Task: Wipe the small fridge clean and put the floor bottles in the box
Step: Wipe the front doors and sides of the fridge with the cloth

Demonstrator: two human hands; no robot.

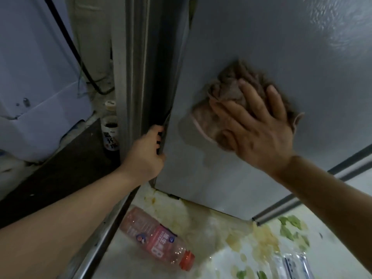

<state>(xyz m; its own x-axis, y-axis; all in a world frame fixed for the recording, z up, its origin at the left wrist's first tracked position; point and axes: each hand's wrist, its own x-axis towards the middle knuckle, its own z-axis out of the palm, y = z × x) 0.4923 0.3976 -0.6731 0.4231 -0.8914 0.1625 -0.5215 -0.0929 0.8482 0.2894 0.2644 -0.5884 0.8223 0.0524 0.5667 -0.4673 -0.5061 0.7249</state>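
The floor (231, 248) below both hands is pale with yellow and green blotches, a dark board (60, 168) slopes away left of the left hand, and a white appliance (40, 77) stands beyond it. The grey fridge door (261, 37) fills the space around the right hand (259, 131), which presses a brownish rag (231, 97) flat with straight, spread fingers, leaving a damp patch beside it, while the left hand (147, 156) curls its fingers round the door's edge. A pink bottle (159, 238) with an orange-red cap lies on its side below the left hand, a dark upright bottle (110, 135) stands just left of it, and a clear crumpled bottle (291, 264) lies low, under the right forearm.
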